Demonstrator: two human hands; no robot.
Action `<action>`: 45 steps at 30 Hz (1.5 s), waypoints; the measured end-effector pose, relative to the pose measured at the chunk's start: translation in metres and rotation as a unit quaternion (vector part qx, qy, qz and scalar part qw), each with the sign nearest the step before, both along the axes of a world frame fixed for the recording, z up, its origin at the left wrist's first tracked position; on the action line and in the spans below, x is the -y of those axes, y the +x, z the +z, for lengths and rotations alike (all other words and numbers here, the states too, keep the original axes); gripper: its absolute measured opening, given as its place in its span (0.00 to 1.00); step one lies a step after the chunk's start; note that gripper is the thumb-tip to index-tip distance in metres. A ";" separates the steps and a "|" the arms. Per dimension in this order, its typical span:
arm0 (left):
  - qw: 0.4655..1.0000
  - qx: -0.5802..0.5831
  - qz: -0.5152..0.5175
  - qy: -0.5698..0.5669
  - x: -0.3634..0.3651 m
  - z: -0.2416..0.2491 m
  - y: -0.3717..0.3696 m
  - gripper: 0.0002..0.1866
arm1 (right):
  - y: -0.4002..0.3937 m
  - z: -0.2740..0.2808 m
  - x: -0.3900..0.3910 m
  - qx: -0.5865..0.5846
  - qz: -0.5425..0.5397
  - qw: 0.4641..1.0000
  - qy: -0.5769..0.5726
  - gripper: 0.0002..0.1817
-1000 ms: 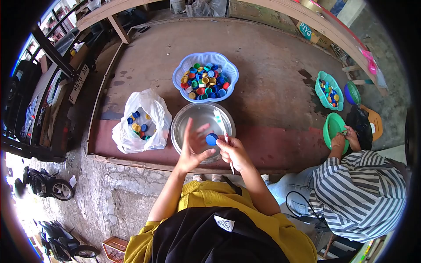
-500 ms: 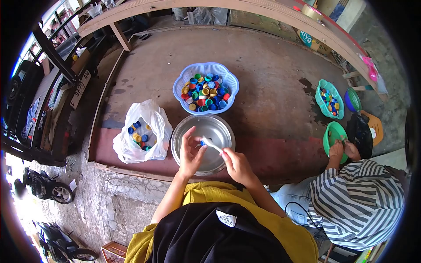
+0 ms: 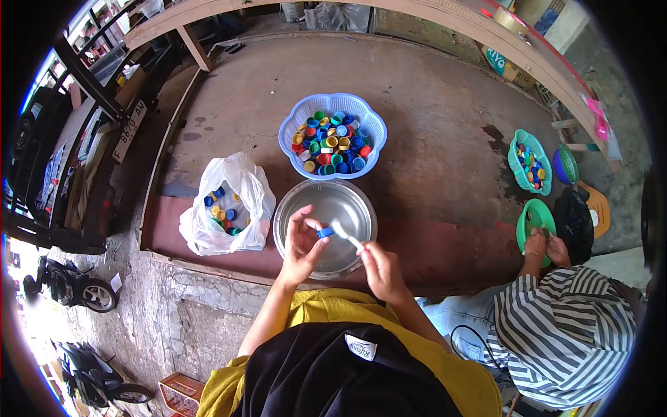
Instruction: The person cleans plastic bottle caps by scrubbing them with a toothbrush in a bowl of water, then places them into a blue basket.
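Over the metal basin [image 3: 368, 208], my left hand [image 3: 300, 244] pinches a blue bottle cap [image 3: 324, 232] between thumb and fingers. My right hand [image 3: 382, 270] is closed round the handle of a white toothbrush [image 3: 349, 237], its head right beside the cap. Water shows in the basin beneath both hands. Just beyond it stands a blue plastic basket [image 3: 291, 118] heaped with bottle caps of many colours. Left of the basin, a white plastic bag [image 3: 258, 201] sits open with several caps inside.
At the right, a person in a striped shirt [image 3: 556, 333] works with both hands over a green basin [image 3: 525, 215]. Near that person are a turquoise basket of caps [image 3: 515, 167], a purple-and-green bowl [image 3: 566, 164] and a black bag [image 3: 573, 222]. A wooden bench [image 3: 417, 15] spans the far side.
The blue cap has turned and now shows more fully in my left fingers. The toothbrush head has shifted slightly right, off the cap's front. The whole view has moved a little.
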State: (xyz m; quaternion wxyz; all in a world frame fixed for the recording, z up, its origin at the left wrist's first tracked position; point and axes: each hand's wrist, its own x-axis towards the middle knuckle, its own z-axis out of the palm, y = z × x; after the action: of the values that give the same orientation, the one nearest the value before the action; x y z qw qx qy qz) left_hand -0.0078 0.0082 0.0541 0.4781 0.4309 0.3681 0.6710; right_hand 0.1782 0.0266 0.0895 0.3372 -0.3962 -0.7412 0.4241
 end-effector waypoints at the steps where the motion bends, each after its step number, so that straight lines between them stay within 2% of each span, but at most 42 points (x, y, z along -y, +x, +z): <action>1: 1.000 0.009 -0.002 0.006 -0.001 -0.003 0.001 0.29 | -0.002 -0.011 -0.001 -0.010 0.004 1.000 0.011 0.08; 3: 0.999 0.030 -0.010 0.006 0.001 -0.005 0.004 0.28 | -0.003 -0.029 -0.011 0.050 -0.036 0.998 -0.005 0.08; 4: 0.999 0.040 -0.017 0.003 0.001 -0.003 0.004 0.26 | -0.001 -0.027 -0.011 0.021 -0.067 0.997 -0.034 0.08; 6: 0.998 0.063 -0.028 -0.007 -0.003 -0.003 0.004 0.22 | 0.002 -0.014 -0.004 0.009 -0.043 0.999 -0.018 0.08; 9: 0.998 -0.003 -0.047 -0.041 -0.003 -0.010 -0.001 0.21 | -0.008 -0.018 0.004 -0.007 -0.014 0.999 0.039 0.07; 10: 0.998 -0.008 -0.041 -0.043 -0.003 -0.015 -0.002 0.21 | -0.009 -0.030 -0.001 0.009 -0.045 0.999 0.021 0.07; 12: 1.000 0.013 -0.027 -0.007 -0.002 -0.013 0.001 0.23 | -0.004 -0.037 -0.008 0.049 -0.079 0.996 -0.013 0.06; 13: 0.999 0.023 -0.019 0.013 -0.004 -0.008 0.002 0.23 | -0.006 -0.026 -0.006 0.032 -0.075 0.997 0.013 0.07; 15: 0.999 -0.031 -0.007 0.010 -0.003 -0.002 0.001 0.27 | -0.010 -0.003 0.007 0.002 -0.065 0.996 0.056 0.07; 16: 0.999 -0.038 -0.007 0.003 -0.002 0.001 0.000 0.28 | -0.013 0.001 0.010 0.013 -0.047 0.993 0.110 0.07; 17: 0.999 -0.044 -0.008 -0.001 -0.003 0.003 -0.001 0.29 | -0.014 -0.003 0.005 0.039 -0.062 0.993 0.095 0.07; 18: 0.991 -0.120 0.026 -0.059 -0.001 -0.001 -0.001 0.32 | -0.013 -0.013 -0.002 0.066 -0.078 0.992 0.080 0.07; 20: 0.992 -0.120 0.014 -0.028 -0.001 -0.002 -0.002 0.33 | -0.004 -0.028 -0.013 0.113 -0.097 0.986 0.069 0.06; 21: 0.992 -0.122 0.009 -0.011 -0.003 0.000 -0.002 0.34 | -0.001 -0.020 -0.012 0.088 -0.106 0.990 0.041 0.06; 23: 0.994 -0.106 0.014 -0.016 0.000 0.005 0.000 0.37 | -0.005 -0.009 -0.002 0.041 -0.081 0.989 0.118 0.06; 25: 0.998 -0.056 0.006 -0.027 0.000 0.009 0.001 0.39 | -0.006 -0.009 0.003 0.071 -0.026 0.986 0.152 0.06; 27: 0.997 -0.078 0.001 -0.023 -0.002 0.004 -0.001 0.40 | -0.004 -0.022 -0.008 0.112 -0.083 0.986 0.089 0.06; 28: 0.996 -0.089 0.001 -0.020 -0.002 0.003 -0.002 0.41 | 0.000 -0.022 -0.012 0.116 -0.091 0.984 0.096 0.06; 31: 0.993 -0.115 0.011 -0.017 -0.002 0.003 -0.003 0.43 | -0.001 -0.003 0.001 0.066 -0.037 0.991 0.112 0.07; 32: 0.993 -0.114 0.014 -0.003 -0.002 0.002 -0.004 0.44 | -0.003 -0.005 0.004 0.053 -0.011 0.987 0.152 0.07; 35: 0.995 -0.096 0.017 0.017 -0.002 0.000 -0.002 0.46 | 0.003 -0.021 -0.012 0.171 -0.047 0.981 0.078 0.07; 36: 0.996 -0.083 0.017 0.015 -0.002 0.002 -0.002 0.47 | 0.004 -0.016 -0.013 0.126 -0.062 0.988 0.069 0.06; 39: 0.997 -0.077 0.011 -0.011 0.001 0.006 -0.005 0.49 | 0.000 -0.001 0.000 0.021 -0.011 0.993 0.119 0.07; 40: 0.997 -0.081 0.009 -0.004 0.000 0.003 -0.007 0.50 | -0.002 -0.003 0.000 0.019 0.011 0.991 0.131 0.07; 43: 0.996 -0.088 -0.008 0.018 -0.004 0.003 -0.005 0.52 | 0.004 -0.015 -0.016 0.109 -0.019 0.993 0.050 0.06; 45: 0.995 -0.093 -0.015 0.023 -0.005 0.003 -0.006 0.53 | 0.008 -0.006 -0.012 0.056 -0.019 0.996 0.064 0.06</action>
State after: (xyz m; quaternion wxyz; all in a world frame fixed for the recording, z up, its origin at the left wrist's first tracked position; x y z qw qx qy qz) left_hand -0.0143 0.0132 0.0571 0.4414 0.5077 0.3890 0.6294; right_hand 0.1860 0.0387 0.0835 0.3278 -0.4114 -0.7767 0.3465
